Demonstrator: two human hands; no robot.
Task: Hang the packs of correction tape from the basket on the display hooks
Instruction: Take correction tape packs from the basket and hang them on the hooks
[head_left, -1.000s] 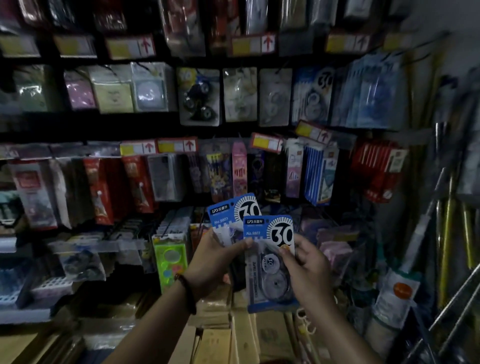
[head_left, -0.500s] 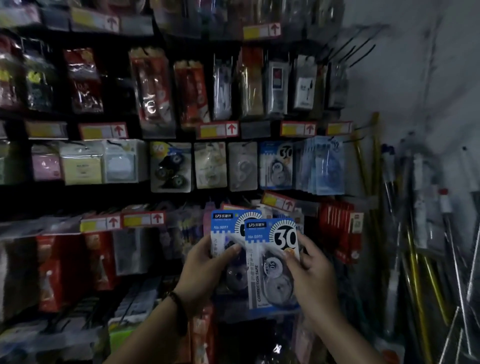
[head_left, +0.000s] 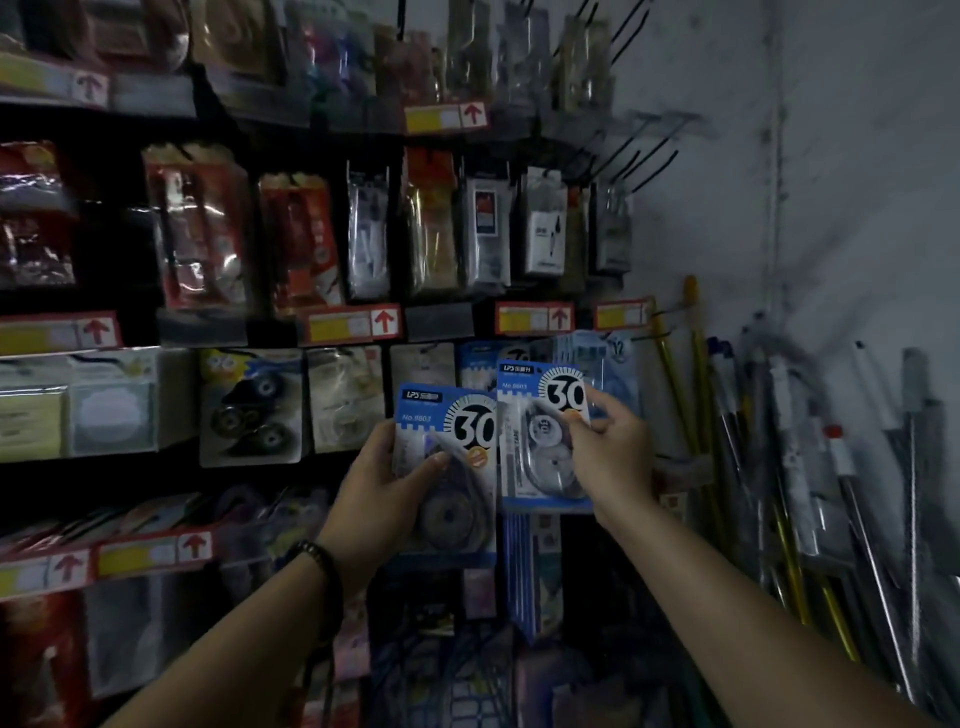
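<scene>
I hold two blue blister packs of correction tape marked "30" in front of a dim display wall. My left hand (head_left: 384, 488) grips one pack (head_left: 447, 447) by its left edge, thumb across the front. My right hand (head_left: 613, 457) pinches the second pack (head_left: 537, 426) at its right side and holds it higher, close to the row of matching blue packs (head_left: 597, 364) hanging on hooks behind it. The top of the raised pack overlaps those hung packs. A dark mesh basket (head_left: 447, 675) shows at the bottom, between my forearms.
Rows of hanging stationery packs fill the wall, with yellow and red price tags (head_left: 353, 325) under each row. Bare wire hooks (head_left: 639, 156) jut out at the upper right. Poles and long handles (head_left: 779, 467) lean against the grey wall on the right.
My right hand has lifted its pack up and to the right, away from the left pack, toward the hung blue packs. The view has tilted upward.
</scene>
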